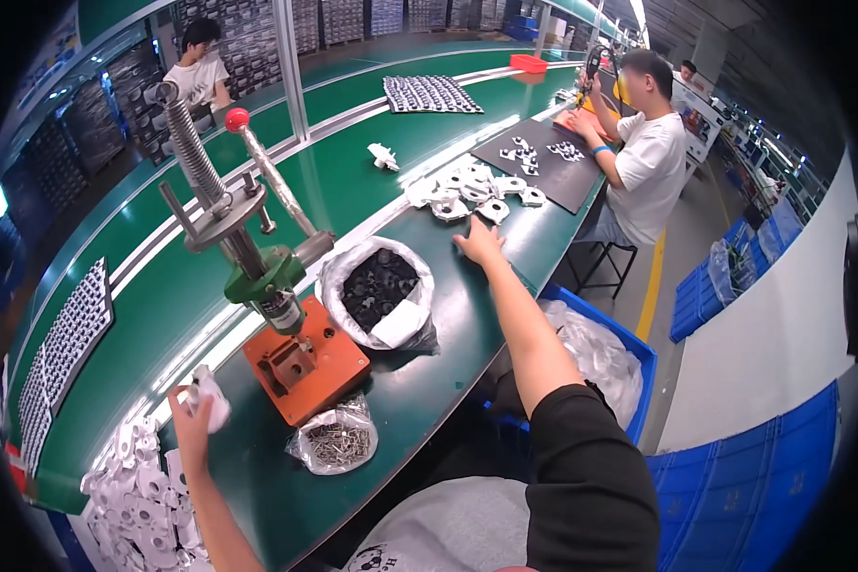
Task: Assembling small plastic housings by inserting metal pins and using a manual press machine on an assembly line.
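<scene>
My left hand (pixel 190 419) is closed on a white plastic part (pixel 212 398), held up left of the hand press's orange base (pixel 348 367). Below it lies a heap of similar white parts (pixel 148 505). My right arm reaches forward over the green bench (pixel 477 315). With thumb and fingers apart, my right hand (pixel 482 246) is at the near edge of a group of white parts with dark centres (pixel 462 191). Whether a fingertip touches one I cannot tell. The press has a green head (pixel 265 276), a spring-wrapped column and a lever with a red knob (pixel 237 120).
A bag of black parts (pixel 381 286) and a bag of metal pins (pixel 338 443) stand beside the press. A blue crate (pixel 643 367) holds clear plastic bags. A co-worker (pixel 648 143) sits at a dark mat (pixel 543 157). Another person (pixel 198 71) stands across the green belt (pixel 343 172).
</scene>
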`<state>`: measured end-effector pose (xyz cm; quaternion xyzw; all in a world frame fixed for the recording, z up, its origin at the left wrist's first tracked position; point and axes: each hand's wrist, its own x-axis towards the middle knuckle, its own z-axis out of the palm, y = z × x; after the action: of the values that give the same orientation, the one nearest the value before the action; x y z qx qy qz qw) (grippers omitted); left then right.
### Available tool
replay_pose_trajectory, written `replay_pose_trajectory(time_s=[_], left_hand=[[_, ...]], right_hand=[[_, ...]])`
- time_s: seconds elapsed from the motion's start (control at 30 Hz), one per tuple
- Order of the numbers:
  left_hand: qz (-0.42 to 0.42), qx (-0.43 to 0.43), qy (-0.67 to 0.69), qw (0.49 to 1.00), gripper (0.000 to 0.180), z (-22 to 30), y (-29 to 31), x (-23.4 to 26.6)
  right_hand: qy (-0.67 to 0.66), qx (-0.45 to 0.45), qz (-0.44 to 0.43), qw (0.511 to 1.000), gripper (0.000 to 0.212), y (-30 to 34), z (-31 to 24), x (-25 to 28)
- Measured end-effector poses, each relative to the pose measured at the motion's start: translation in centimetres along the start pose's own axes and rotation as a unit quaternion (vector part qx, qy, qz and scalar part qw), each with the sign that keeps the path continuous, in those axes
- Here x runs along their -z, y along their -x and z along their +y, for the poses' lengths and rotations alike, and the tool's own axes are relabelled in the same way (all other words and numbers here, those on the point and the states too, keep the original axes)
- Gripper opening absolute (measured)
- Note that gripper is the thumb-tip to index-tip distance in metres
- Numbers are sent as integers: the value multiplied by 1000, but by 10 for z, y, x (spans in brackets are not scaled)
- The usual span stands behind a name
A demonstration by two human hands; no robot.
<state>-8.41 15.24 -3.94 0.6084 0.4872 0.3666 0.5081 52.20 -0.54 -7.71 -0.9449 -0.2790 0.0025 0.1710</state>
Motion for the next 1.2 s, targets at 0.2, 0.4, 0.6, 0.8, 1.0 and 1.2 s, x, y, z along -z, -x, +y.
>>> replay_pose_trajectory(time_s=[0.2, 0.4, 0.6, 0.8, 1.0, 1.2], left_hand=[[177, -293, -199, 918, 46, -103, -114, 47], [-41, -119, 93, 988, 49, 86, 17, -50], [-105, -161, 152, 970, 55, 139, 96, -32], [-130, -153, 181, 963, 57, 144, 107, -19], [-20, -148, 54, 987, 57, 98, 51, -19], [184, -114, -47, 975, 52, -18, -51, -11]], right_hand=[[13, 146, 103, 984, 53, 34, -20, -26], [31, 197, 132, 971, 57, 15, 31, -16], [99, 46, 48, 993, 69, -39, 30, -23], [82, 6, 21, 996, 68, -68, 41, -34], [137, 53, 54, 988, 64, -51, 28, -29], [18, 212, 71, 974, 38, 5, 26, -20]])
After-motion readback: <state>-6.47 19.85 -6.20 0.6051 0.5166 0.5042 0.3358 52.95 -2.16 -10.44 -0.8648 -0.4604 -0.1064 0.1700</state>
